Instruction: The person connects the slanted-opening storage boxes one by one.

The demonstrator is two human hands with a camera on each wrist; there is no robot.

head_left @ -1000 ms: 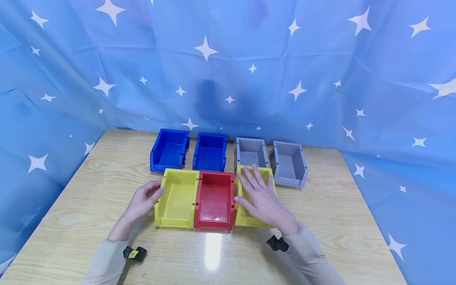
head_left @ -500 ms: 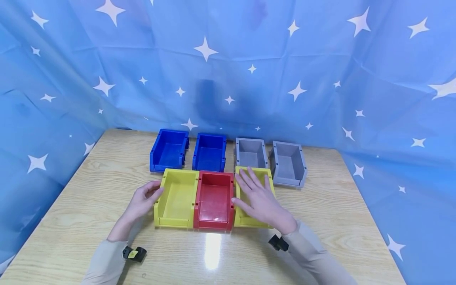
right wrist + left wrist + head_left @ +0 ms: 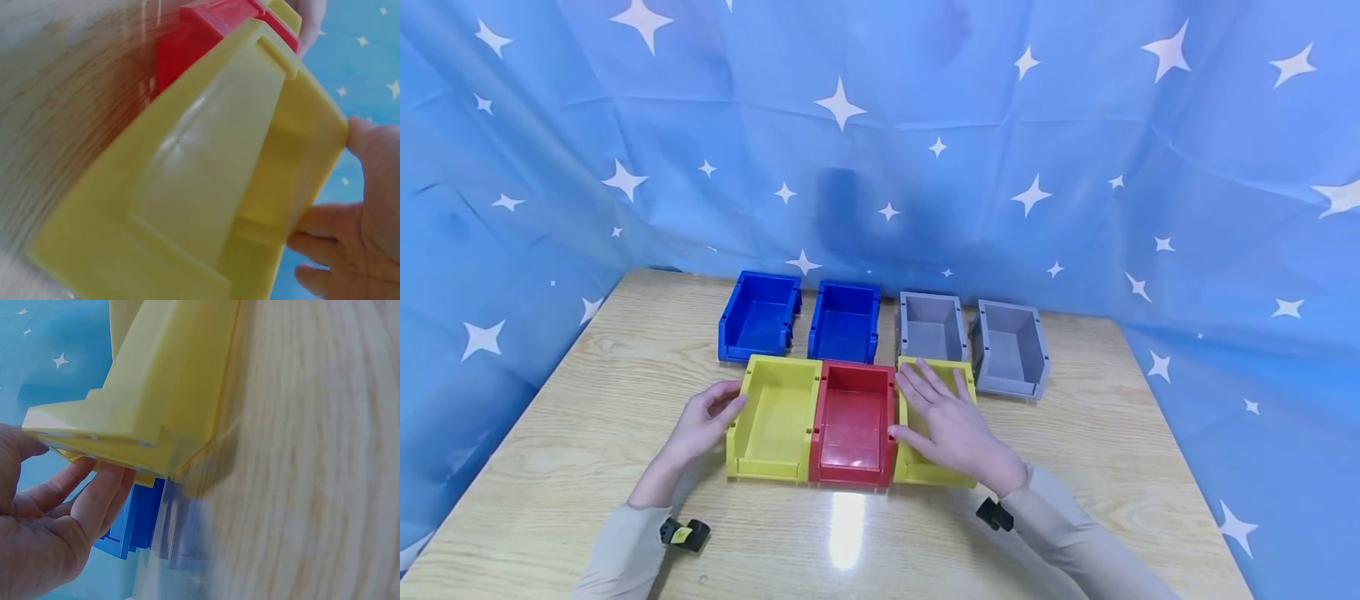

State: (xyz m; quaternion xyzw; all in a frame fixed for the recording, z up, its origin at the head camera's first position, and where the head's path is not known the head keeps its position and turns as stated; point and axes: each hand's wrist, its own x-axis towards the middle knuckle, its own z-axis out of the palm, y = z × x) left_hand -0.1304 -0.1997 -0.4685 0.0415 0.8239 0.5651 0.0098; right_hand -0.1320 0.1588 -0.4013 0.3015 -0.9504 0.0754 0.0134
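Three storage bins stand in a front row: a yellow bin (image 3: 775, 421) at left, a red bin (image 3: 854, 417) in the middle, another yellow bin (image 3: 934, 476) at right. My left hand (image 3: 698, 425) touches the left yellow bin's outer side, its thumb near the rim and fingers on the outer wall (image 3: 94, 440). Over the right yellow bin lies my right hand (image 3: 951, 429) with spread fingers. In the right wrist view, its thumb and fingers touch the upper rim of that bin (image 3: 194, 156). The hand hides much of the bin's inside in the head view.
Behind the row stand two blue bins (image 3: 758, 321) (image 3: 844, 325) and two grey bins (image 3: 931, 327) (image 3: 1009, 346), close to the front bins. Bare wooden tabletop (image 3: 760, 550) lies before the row. A blue star-patterned cloth (image 3: 880, 150) hangs at the back and sides.
The right yellow bin has slid slightly toward me and to the left, against the red bin's side, with my right hand moving along. My left hand has stayed at the left yellow bin.
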